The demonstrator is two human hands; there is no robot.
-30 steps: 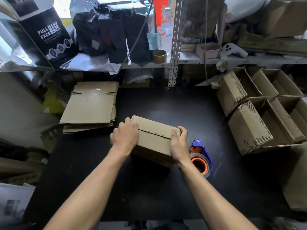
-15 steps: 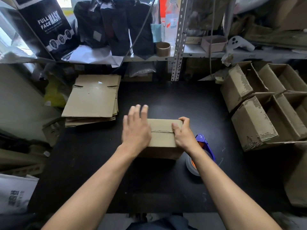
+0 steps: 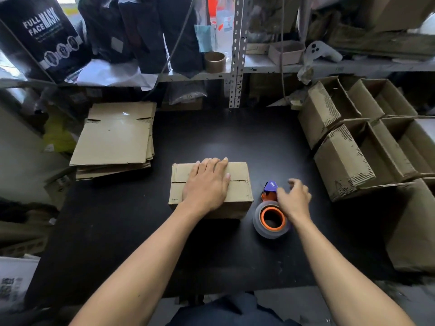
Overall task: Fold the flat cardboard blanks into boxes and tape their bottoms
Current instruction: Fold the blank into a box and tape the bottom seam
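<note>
A folded cardboard box (image 3: 237, 191) stands on the black table (image 3: 223, 142), its closed flaps facing up with a seam across the top. My left hand (image 3: 207, 184) lies flat on those flaps and presses them down. Just right of the box lies a tape dispenser (image 3: 270, 215) with a grey roll, orange core and purple blade guard. My right hand (image 3: 294, 198) hovers over the dispenser's handle with fingers loosely curled; whether it touches the handle is unclear. A stack of flat cardboard blanks (image 3: 117, 137) lies at the table's left.
Several folded open boxes (image 3: 353, 147) are piled at the right edge of the table. A metal shelf (image 3: 235, 69) behind holds black bags, a brown tape core and small cartons. Cardboard and bags crowd the floor on both sides.
My right hand left the box's right end and moved right to the tape dispenser. My left hand slid to the middle of the box top and flattened. The box now sits square.
</note>
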